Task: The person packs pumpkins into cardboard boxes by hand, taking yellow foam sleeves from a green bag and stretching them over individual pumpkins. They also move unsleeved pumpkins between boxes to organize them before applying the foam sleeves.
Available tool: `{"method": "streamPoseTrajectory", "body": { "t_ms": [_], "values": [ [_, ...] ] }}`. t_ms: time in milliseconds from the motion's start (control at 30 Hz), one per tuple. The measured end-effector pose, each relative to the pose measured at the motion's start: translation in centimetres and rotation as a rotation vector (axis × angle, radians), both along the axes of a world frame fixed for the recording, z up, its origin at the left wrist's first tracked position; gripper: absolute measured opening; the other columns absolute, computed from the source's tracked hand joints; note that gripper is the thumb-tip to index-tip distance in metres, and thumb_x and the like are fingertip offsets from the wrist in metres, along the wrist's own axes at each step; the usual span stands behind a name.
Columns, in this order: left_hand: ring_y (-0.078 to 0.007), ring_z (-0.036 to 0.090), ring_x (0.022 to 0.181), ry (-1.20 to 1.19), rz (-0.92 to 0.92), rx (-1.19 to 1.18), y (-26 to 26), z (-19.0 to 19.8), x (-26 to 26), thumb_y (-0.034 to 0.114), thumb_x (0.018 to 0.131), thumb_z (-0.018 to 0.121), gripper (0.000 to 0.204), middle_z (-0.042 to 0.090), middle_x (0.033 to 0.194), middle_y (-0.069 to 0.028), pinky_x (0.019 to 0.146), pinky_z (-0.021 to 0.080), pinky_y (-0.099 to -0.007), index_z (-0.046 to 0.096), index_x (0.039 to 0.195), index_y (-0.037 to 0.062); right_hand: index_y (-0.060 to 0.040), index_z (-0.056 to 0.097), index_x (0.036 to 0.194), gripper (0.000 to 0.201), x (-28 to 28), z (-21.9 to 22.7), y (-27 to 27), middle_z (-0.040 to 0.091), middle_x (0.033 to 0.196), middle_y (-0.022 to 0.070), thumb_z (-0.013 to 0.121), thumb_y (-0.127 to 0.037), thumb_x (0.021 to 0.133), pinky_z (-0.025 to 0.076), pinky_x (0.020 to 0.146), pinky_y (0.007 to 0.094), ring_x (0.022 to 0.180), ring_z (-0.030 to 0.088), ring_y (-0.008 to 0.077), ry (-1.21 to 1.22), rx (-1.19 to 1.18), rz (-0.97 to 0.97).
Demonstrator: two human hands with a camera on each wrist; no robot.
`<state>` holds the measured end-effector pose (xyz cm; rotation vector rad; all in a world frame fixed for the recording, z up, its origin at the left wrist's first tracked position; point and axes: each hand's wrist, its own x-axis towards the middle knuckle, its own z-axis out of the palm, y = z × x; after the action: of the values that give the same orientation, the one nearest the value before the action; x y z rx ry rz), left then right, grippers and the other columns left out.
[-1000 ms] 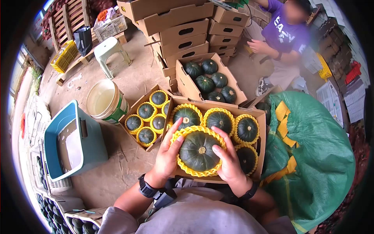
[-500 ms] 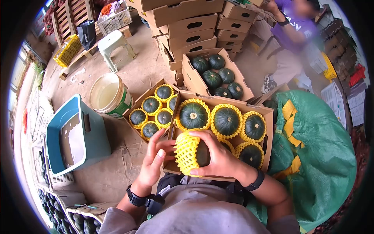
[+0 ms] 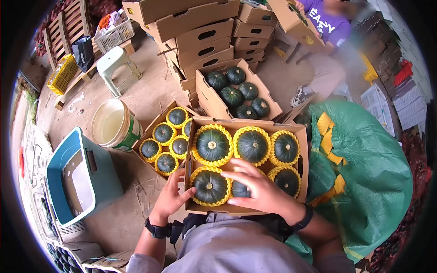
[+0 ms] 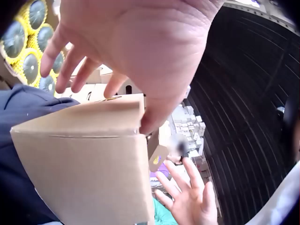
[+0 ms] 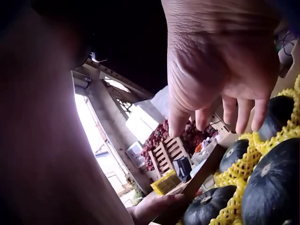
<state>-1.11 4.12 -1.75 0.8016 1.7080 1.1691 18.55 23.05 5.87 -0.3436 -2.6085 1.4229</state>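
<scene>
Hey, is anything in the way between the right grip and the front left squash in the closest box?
Nothing visible blocks it. The right grip is over the front middle squash, fingertips by the right edge of the front left squash; whether they touch isn't clear.

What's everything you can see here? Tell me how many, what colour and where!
Open cardboard boxes with pumpkins: three clearly seen, brown, middle.
Round pumpkins in yellow foam nets: twelve, dark green, six each in two boxes.
Round bare pumpkins: six, dark green, in the back box.
Stacked cardboard boxes: two stacks, brown, behind.
Rectangular plastic tub: one, blue, left.
Round plastic bucket: one, cream, behind the tub.
Plastic stool: one, whitish, farther back.
Yellow plastic crate: one, yellow, back left.
Upright bag: one, black, beside that crate.
Large plastic sack: one, green, right.
Person: one, purple shirt, back right.
Edge clutter: too jumbled to count, mixed colours.
Hands, left and right: two, black wristbands, left beside the front box, right over its pumpkins.
</scene>
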Motion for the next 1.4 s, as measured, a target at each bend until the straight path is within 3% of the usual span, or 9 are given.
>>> {"method": "streamPoseTrajectory", "body": {
  "t_ms": [100, 167, 267, 500, 633, 900, 1167, 1333, 1400],
  "values": [
    [-0.0211, 0.027, 0.137, -0.455, -0.089, 0.217, 1.0, -2.4, -0.9, 0.008, 0.075, 0.061, 0.081, 0.034, 0.145, -0.0115, 0.114, 0.019, -0.0347, 0.023, 0.147, 0.0018, -0.0019, 0.05, 0.129, 0.043, 8.9, -1.8, 3.1, 0.045, 0.133, 0.0149, 0.057, -0.009, 0.087, 0.037, 0.102, 0.0383, 0.121, 0.047, 0.0299, 0.109, 0.465, -0.884],
    [-0.022, 0.028, 0.137, -0.669, 0.037, 0.293, 0.1, -5.3, -0.1, 0.004, 0.069, 0.056, 0.084, 0.031, 0.148, -0.0102, 0.114, 0.018, -0.0343, 0.024, 0.147, 0.0013, -0.0023, 0.041, 0.136, 0.047, 11.8, -4.8, 2.4, 0.04, 0.139, 0.013, 0.046, -0.015, 0.091, 0.033, 0.106, 0.0369, 0.127, 0.042, 0.027, 0.162, -0.165, -0.946],
    [-0.0222, 0.026, 0.139, -0.669, 0.185, 0.285, 0.2, -3.3, 0.2, 0.002, 0.061, 0.053, 0.09, 0.031, 0.149, -0.0108, 0.114, 0.018, -0.0342, 0.026, 0.146, 0.0019, -0.0029, 0.03, 0.144, 0.055, 13.9, -6.6, 1.5, 0.035, 0.146, 0.0106, 0.038, -0.018, 0.092, 0.028, 0.11, 0.0342, 0.133, 0.035, 0.0209, 0.261, -0.919, -0.874],
    [-0.0312, 0.047, 0.121, -0.899, 0.625, 0.38, -8.0, -6.1, -2.2, 0.015, 0.066, 0.05, 0.059, 0.051, 0.129, -0.0116, 0.106, 0.036, -0.0435, 0.049, 0.126, 0.0121, 0.0, 0.038, 0.139, 0.06, 2.2, -5.3, 3.0, 0.039, 0.142, 0.0076, 0.059, -0.001, 0.083, 0.026, 0.11, 0.0307, 0.133, 0.034, 0.0174, 0.098, -0.839, -0.549],
    [-0.0304, 0.049, 0.119, -0.866, 0.833, 0.546, -10.7, -8.3, -3.5, 0.018, 0.071, 0.051, 0.049, 0.054, 0.124, -0.0091, 0.103, 0.04, -0.0475, 0.051, 0.121, 0.0163, 0.0015, 0.042, 0.136, 0.05, -8.9, -7.8, 5.8, 0.052, 0.13, 0.0078, 0.053, -0.025, 0.095, 0.03, 0.106, 0.0274, 0.125, 0.043, 0.0151, 0.08, -1.003, -0.345],
    [-0.02, 0.044, 0.123, -0.306, 0.831, 0.237, -12.0, -27.9, -11.8, 0.009, 0.076, 0.046, 0.042, 0.051, 0.125, -0.001, 0.104, 0.034, -0.0354, 0.055, 0.117, 0.015, -0.0053, 0.06, 0.115, 0.028, -11.0, -6.1, 4.7, 0.054, 0.122, 0.0132, 0.062, -0.016, 0.089, 0.042, 0.095, 0.0339, 0.116, 0.052, 0.0245, 0.252, -0.396, -0.33],
    [-0.0167, 0.045, 0.114, -0.424, 0.957, 0.02, -7.5, -17.1, -11.4, 0.013, 0.086, 0.047, 0.055, 0.049, 0.124, 0.0009, 0.098, 0.036, -0.0359, 0.035, 0.139, 0.0178, -0.0097, 0.061, 0.106, 0.035, 7.3, -8.9, 14.0, 0.059, 0.11, 0.0106, 0.071, -0.023, 0.075, 0.046, 0.085, 0.0399, 0.103, 0.057, 0.0294, -0.25, 0.818, -1.133],
    [-0.0192, 0.043, 0.118, 0.18, 1.211, 0.189, -5.7, -17.2, -10.6, 0.014, 0.087, 0.048, 0.058, 0.043, 0.131, -0.0072, 0.1, 0.034, -0.0354, 0.03, 0.142, 0.0195, -0.0084, 0.062, 0.081, 0.022, 10.8, -9.1, 18.8, 0.064, 0.083, 0.0078, 0.07, -0.028, 0.075, 0.049, 0.071, 0.0422, 0.08, 0.063, 0.0299, -0.615, 0.705, -0.792],
    [-0.0197, 0.042, 0.118, 0.116, 0.991, 0.334, -3.2, -14.7, -9.4, 0.011, 0.086, 0.048, 0.06, 0.042, 0.132, -0.009, 0.099, 0.034, -0.0347, 0.03, 0.143, 0.0185, -0.0069, 0.063, 0.078, 0.022, 11.2, -8.5, 19.3, 0.063, 0.08, 0.0096, 0.069, -0.028, 0.076, 0.049, 0.068, 0.0426, 0.076, 0.063, 0.0313, -0.527, 0.704, -0.663]
  ]
}}
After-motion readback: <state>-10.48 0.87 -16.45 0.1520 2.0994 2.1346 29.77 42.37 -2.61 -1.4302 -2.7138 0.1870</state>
